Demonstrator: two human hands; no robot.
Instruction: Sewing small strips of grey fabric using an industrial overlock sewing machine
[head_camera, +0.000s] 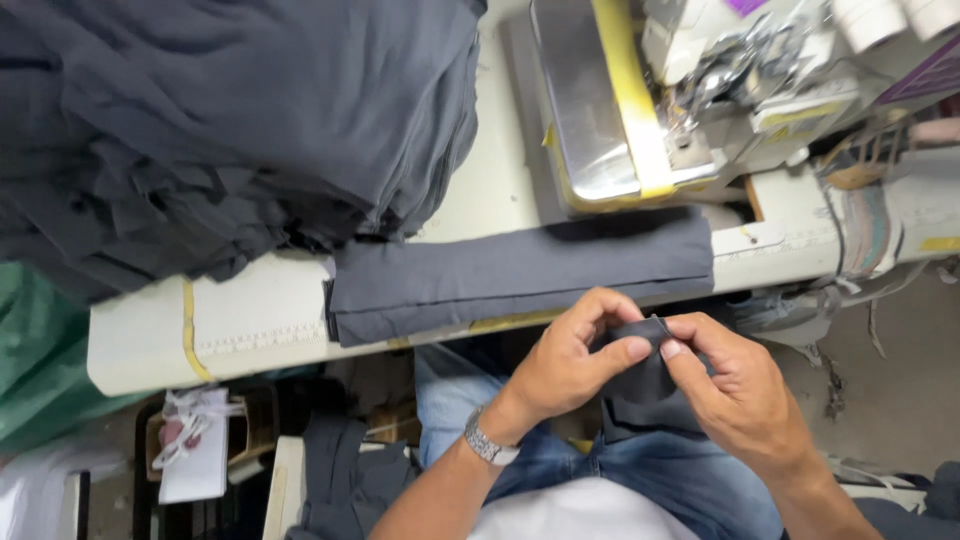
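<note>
My left hand (570, 362) and my right hand (737, 388) both pinch a small dark grey fabric piece (642, 378) over my lap, thumbs and forefingers meeting at its top edge. A metal watch (487, 442) sits on my left wrist. Just beyond my hands, a folded stack of dark grey fabric strips (520, 275) lies along the front edge of the white sewing table (270, 310). The sewing machine (690, 90) stands at the back right of the table.
A big heap of dark grey fabric (220, 130) covers the table's left side. Thread cones (880, 20) stand at the top right. Green cloth (35, 350) hangs at far left. More grey cloth (345, 480) and a white bag (195, 445) lie below the table.
</note>
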